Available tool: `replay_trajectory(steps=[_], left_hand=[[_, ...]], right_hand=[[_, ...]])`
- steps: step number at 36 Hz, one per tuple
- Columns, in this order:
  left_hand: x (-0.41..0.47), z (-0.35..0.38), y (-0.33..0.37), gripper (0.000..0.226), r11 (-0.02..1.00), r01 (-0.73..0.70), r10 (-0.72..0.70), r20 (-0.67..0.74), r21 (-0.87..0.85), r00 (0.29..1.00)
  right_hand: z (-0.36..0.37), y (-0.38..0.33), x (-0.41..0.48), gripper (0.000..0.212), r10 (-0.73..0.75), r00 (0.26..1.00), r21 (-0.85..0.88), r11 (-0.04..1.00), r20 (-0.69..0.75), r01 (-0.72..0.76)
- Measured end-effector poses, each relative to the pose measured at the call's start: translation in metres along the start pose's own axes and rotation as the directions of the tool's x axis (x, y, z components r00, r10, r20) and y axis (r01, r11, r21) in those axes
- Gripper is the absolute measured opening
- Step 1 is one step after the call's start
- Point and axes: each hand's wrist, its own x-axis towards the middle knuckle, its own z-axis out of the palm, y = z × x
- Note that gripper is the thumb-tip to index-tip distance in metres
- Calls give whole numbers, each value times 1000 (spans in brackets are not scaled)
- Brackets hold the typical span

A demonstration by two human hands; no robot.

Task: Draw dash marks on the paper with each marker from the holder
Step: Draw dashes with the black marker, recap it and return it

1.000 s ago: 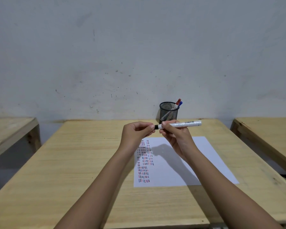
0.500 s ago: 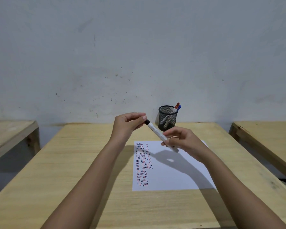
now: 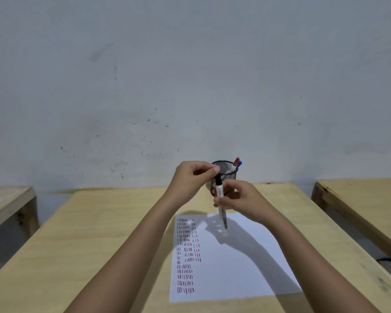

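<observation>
While the right hand pinches the white barrel of a marker between thumb and fingers, I see the left hand closed on the marker's upper end, its fingertips gripping the black cap or tip there; I cannot tell whether that cap is seated or pulled free. The marker stands nearly upright, tilted slightly, its lower end hanging above the upper part of the paper without touching it, and its shadow falls across the sheet.

The paper lies flat on the wooden table, a little right of centre from where I look. Its left side carries columns of short dash marks in black, red and blue, running from the top edge down to near the bottom edge. The rest of the sheet is white.

Behind the hands, near the table's far edge, stands a black mesh holder, partly hidden by the fingers. Two markers lean in it toward the right: a red-capped marker and a blue-capped marker just beside it. A grey wall rises behind the table, and other wooden tables sit at either side.
</observation>
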Motion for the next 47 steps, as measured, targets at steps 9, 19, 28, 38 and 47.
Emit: replay_trajectory(steps=[9,19,28,38,47], left_hand=[[65,3,-39,10,964,28,-9,-74,265,997],[90,40,-108,55,947,196,-217,56,255,975],[98,58,-136,64,982,189,-189,5,-8,982],[102,55,-141,64,988,149,-149,18,39,989],[103,55,-142,73,985,146,-147,8,90,989]], right_hand=[[-67,-13,59,13,-150,917,56,982,-369,183],[-100,38,121,14,-16,797,156,978,-604,138],[-89,68,140,10,121,896,215,976,-427,-29],[-84,67,145,12,133,941,27,991,-312,-131],[-83,67,148,13,167,934,-3,984,-317,-177]])
